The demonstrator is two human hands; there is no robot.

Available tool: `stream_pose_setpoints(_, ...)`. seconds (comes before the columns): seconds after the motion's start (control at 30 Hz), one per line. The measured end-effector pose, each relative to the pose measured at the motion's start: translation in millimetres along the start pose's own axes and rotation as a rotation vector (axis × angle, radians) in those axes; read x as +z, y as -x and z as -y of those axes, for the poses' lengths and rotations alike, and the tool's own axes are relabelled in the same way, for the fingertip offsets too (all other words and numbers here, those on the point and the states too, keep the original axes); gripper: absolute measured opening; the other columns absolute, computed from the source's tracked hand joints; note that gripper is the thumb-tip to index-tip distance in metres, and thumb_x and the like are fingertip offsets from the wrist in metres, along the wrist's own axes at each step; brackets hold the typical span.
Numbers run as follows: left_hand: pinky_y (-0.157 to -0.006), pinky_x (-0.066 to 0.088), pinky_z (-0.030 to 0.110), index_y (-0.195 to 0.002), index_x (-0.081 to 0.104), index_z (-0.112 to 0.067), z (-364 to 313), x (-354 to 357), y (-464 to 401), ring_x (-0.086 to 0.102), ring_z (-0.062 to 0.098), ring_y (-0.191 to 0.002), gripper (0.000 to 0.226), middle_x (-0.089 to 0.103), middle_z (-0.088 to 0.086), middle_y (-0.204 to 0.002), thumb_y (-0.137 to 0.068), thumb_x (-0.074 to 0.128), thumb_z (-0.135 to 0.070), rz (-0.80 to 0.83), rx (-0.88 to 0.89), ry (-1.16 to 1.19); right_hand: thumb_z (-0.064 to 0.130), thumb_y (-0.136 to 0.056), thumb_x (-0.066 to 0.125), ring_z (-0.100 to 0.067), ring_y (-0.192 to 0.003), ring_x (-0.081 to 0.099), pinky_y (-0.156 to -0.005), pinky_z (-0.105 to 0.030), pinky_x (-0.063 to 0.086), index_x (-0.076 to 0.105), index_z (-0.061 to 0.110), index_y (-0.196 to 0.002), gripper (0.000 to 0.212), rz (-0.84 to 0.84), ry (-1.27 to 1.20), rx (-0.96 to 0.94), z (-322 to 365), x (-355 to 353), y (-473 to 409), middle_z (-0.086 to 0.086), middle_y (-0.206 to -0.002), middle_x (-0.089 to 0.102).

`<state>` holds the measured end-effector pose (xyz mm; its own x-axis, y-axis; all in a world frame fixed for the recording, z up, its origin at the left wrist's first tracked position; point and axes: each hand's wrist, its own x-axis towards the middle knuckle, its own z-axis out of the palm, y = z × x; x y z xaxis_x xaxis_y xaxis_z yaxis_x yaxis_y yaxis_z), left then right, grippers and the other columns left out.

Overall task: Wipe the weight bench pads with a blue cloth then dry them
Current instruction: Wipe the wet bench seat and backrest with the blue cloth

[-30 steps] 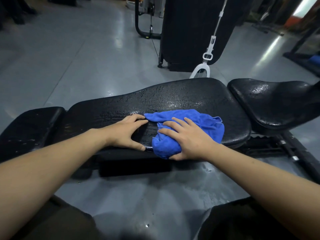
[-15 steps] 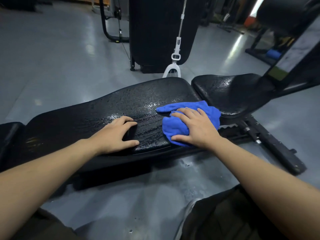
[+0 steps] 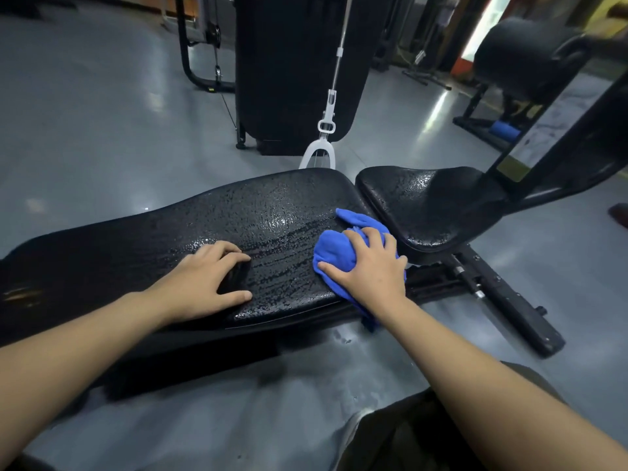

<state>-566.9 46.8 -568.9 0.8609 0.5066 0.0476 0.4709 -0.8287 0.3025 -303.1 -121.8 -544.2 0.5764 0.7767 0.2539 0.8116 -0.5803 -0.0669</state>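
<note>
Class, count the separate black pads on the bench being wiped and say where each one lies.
2. The long back pad lies across the middle, under both hands. The smaller seat pad sits just past its right end. The back pad's left end is cut off, so another pad may be hidden.

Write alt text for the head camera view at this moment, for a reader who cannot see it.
A person's right hand presses a bunched blue cloth onto the right end of a wet, black long bench pad, while the left hand rests on the pad beside it. A smaller seat pad, also wet, sits just to the right, on a grey gym floor.
</note>
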Motion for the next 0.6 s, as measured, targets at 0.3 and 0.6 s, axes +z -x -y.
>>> stream_pose_setpoints(0.3,-0.105,0.035,0.032,-0.138,0.040,-0.041,9.8,-0.7,-11.2,0.035,0.006,-0.124,0.075,0.033,-0.019,-0.136,-0.076,0.032,-0.082,-0.033,0.019,0.025,0.087,-0.070,0.053,-0.028,-0.130,0.034,-0.096,-0.054,0.041,0.048,0.040,-0.134,0.080,0.098,-0.012,-0.099,6.3,-0.9,-74.1,0.007,-0.141,0.040)
stream_pose_setpoints(0.6,-0.104,0.033,0.030,-0.133,0.040,-0.046,27.9,0.6,-29.7,0.033,0.001,-0.123,0.058,0.031,-0.024,-0.133,-0.084,0.041,-0.077,-0.096,0.047,0.057,0.087,-0.070,0.052,-0.030,-0.131,0.035,-0.101,-0.057,0.041,0.049,0.038,-0.134,0.080,0.107,-0.052,-0.150,17.1,14.0,-143.9,0.006,-0.141,0.041)
